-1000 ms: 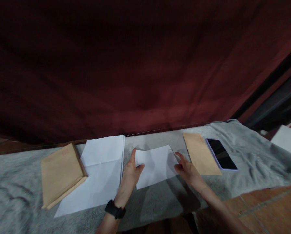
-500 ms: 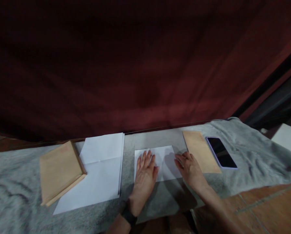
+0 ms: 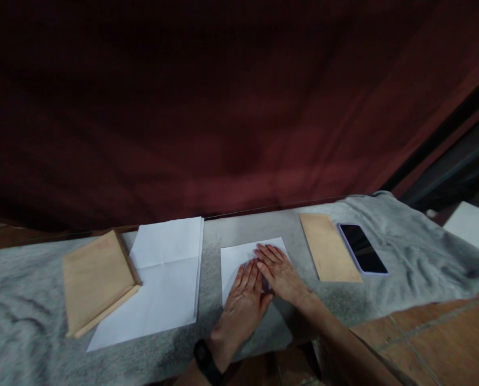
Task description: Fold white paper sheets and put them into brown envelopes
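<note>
Across comes the right hand (image 3: 282,276), in from the right edge of the small white sheet (image 3: 232,258) to meet the left hand (image 3: 243,300); both lie flat on it, fingers outstretched, gripping nothing. It's mid-worktop, on grey cloth (image 3: 255,228). Looks like a crease being pressed; next calls for firm, even pressure. Left, larger sheets (image 3: 167,292) and brown envelopes (image 3: 97,279); right, a lone envelope (image 3: 330,249), then a phone (image 3: 362,249).

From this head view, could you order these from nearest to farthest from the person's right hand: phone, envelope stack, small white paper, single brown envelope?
1. Small white paper: beneath the right hand.
2. Single brown envelope: to that hand's right.
3. Phone: farther right, past the single envelope.
4. Envelope stack: far left, overlapping larger white sheets.
</note>
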`<state>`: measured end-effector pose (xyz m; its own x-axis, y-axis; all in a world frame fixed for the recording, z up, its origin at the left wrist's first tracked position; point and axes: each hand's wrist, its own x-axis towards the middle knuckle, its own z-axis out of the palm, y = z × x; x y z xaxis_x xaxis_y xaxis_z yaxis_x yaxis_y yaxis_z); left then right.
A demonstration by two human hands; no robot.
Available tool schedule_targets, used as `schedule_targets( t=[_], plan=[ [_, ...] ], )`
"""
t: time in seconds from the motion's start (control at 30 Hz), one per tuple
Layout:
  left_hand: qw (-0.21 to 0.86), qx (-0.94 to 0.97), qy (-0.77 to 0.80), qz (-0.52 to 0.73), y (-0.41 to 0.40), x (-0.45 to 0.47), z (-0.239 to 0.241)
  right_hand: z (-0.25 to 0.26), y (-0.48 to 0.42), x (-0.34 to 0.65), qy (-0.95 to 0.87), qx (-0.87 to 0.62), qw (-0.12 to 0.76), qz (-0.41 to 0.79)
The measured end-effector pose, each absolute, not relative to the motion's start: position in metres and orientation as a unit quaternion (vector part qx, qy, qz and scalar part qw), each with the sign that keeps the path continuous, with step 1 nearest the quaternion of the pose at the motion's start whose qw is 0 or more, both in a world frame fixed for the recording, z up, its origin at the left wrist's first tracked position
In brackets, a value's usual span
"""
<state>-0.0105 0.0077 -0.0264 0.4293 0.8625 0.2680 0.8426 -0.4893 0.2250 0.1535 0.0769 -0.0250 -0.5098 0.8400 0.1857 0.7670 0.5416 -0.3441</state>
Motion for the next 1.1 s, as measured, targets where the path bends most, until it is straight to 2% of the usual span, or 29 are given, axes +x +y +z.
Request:
schedule_targets(
  t=[0.83,1.1],
  plan=[
    [0.011,0.888,0.454,0.078,0.002,-0.029,-0.021,-0.026,0.081,0.156,-0.811,-0.567,0.143,0.027],
    [-0.014,0.880,0.465,0.091,0.000,-0.018,-0.029,-0.021,0.078,0.150,-0.881,-0.433,0.146,0.117]
  ],
)
